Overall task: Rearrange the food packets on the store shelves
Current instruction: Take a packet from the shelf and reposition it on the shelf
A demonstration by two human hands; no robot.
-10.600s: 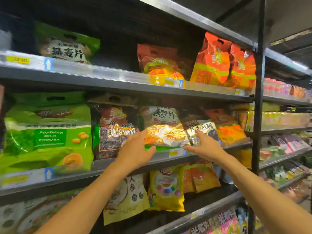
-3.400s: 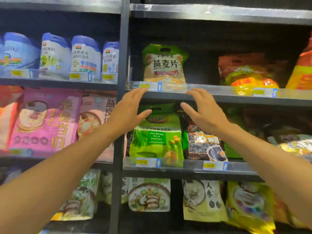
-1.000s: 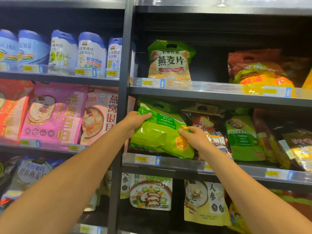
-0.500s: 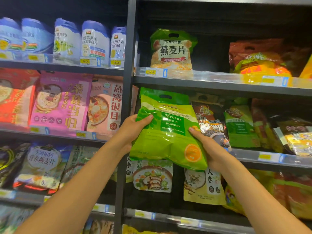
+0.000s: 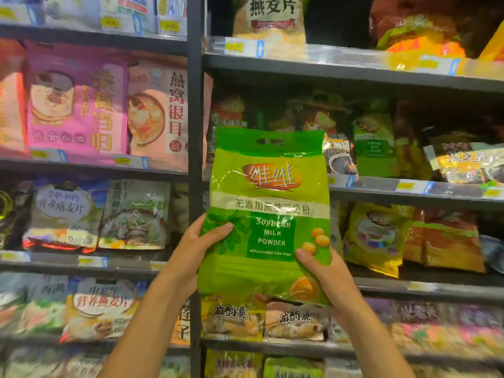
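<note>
A green soybean milk powder packet (image 5: 268, 214) is held upright in front of the shelves, clear of them. My left hand (image 5: 200, 246) grips its lower left edge, thumb on the front. My right hand (image 5: 323, 271) grips its lower right corner, thumb across the front. Behind the packet's top, the middle shelf (image 5: 409, 188) carries a dark packet (image 5: 339, 152) and another green packet (image 5: 375, 144).
A black upright post (image 5: 195, 105) splits the two shelf bays. Pink packets (image 5: 79, 99) fill the left bay. An oat packet (image 5: 270, 20) and orange packets (image 5: 420, 36) stand on the shelf above. Yellow and orange packets (image 5: 409, 238) sit lower right; more packets fill the shelves below.
The green packet has come off the middle shelf, moved toward me and down, and turned upright. Both hands stay on it. My view has dropped lower on the shelves.
</note>
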